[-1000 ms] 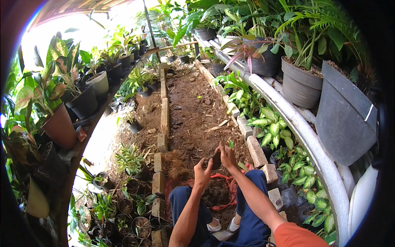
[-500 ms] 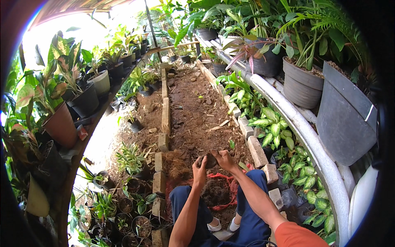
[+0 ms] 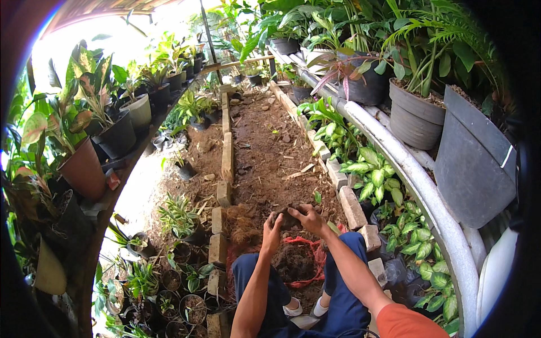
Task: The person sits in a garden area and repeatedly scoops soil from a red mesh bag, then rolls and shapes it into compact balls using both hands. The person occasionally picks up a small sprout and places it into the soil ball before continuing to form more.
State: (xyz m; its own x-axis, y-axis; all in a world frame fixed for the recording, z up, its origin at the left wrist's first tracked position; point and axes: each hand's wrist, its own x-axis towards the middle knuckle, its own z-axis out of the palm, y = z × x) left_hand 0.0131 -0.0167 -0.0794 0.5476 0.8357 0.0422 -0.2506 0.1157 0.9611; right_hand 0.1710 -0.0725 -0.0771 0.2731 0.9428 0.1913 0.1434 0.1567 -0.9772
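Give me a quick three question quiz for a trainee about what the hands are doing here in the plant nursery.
1. True or false: both bare hands, the left hand and the right hand, meet on one dark brown clump of soil.
2. What lies right below the hands? A) a grey plastic pot B) a red mesh sack filled with dark soil C) a watering can
3. Fill in: the long soil bed is edged on both sides by rows of pale ____.

Key: 1 true; 2 B; 3 bricks.
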